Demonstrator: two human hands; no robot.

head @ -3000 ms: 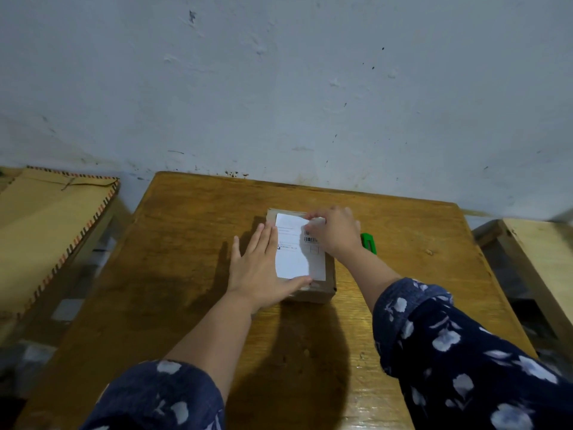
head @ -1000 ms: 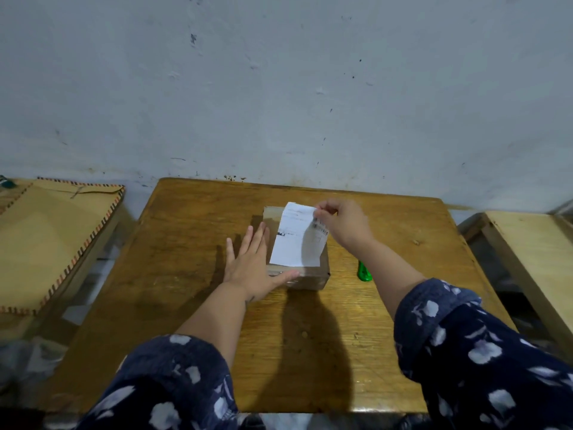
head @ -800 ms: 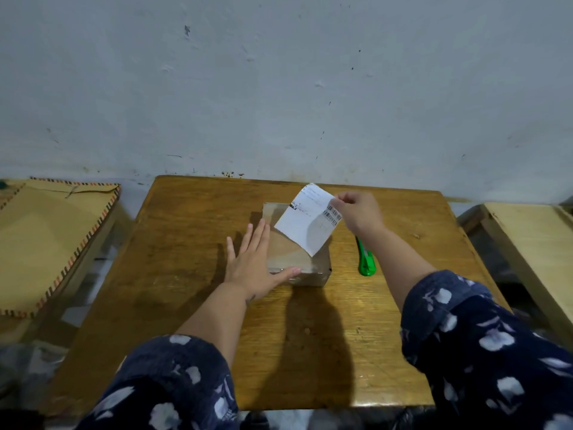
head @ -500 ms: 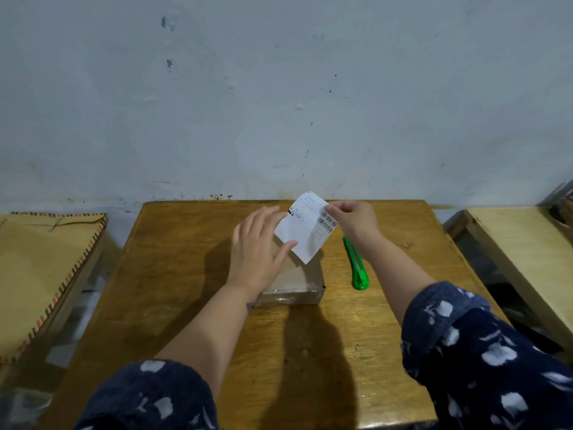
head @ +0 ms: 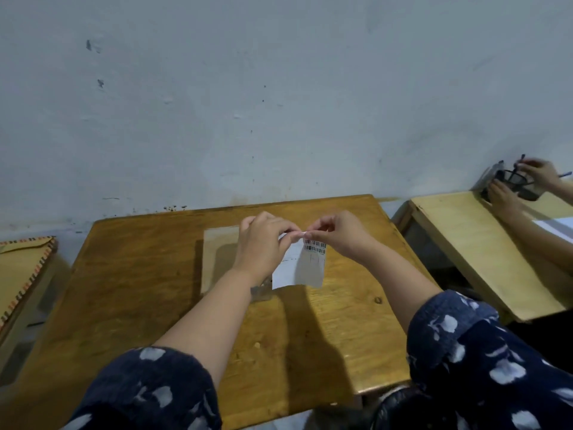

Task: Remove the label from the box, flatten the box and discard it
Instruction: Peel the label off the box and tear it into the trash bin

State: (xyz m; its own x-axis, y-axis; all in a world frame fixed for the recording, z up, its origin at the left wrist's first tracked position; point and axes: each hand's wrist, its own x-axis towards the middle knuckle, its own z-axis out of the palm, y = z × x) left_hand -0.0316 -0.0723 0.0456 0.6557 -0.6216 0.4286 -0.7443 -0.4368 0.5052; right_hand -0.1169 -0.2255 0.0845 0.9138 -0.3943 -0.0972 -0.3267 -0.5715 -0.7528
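Observation:
A small brown cardboard box (head: 220,259) lies flat on the wooden table (head: 139,305), its top bare. The white label (head: 299,268) with a barcode hangs free in the air above the box's right side. My left hand (head: 263,243) and my right hand (head: 338,232) both pinch the label's top edge, fingertips nearly meeting. My left forearm covers the box's near right corner. The green cutter is hidden behind my hands and the label.
A woven tan mat (head: 21,274) lies on a surface at the left. At the right a lighter wooden desk (head: 474,252) stands, where another person's hands (head: 521,184) handle a dark object. A pale wall runs behind the table.
My right hand peeled the label off the box and lifted it. My left hand left the box and came up to grip the label's top edge too. The view shifted right.

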